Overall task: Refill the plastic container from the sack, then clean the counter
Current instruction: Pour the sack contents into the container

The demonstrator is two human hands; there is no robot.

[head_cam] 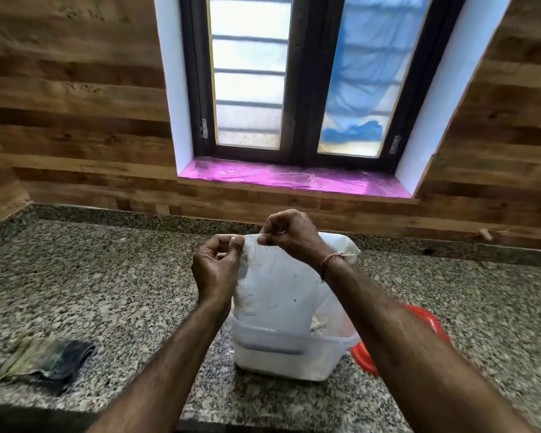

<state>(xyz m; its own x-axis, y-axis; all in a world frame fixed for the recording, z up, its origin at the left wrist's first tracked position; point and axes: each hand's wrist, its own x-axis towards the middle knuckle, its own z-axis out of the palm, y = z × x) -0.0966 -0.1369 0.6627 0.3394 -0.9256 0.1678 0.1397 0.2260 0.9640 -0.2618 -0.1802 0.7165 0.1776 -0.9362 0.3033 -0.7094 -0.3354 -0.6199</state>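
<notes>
A white woven sack (pixel 277 289) hangs upside down over a translucent plastic container (pixel 286 354) on the granite counter (pixel 113 276). Its lower end dips inside the container. My left hand (pixel 216 267) pinches the sack's upper left corner. My right hand (pixel 289 234) pinches the upper edge just to the right, a thread band on its wrist. Pale contents show inside the container behind the sack. A red lid (pixel 369 354) lies beside the container on the right, partly hidden by my right forearm.
A crumpled dark and green cloth (pixel 47 359) lies on the counter at the left, near the front edge. The wood-panelled wall and a window with a pink-lined sill (pixel 294 178) stand behind the counter.
</notes>
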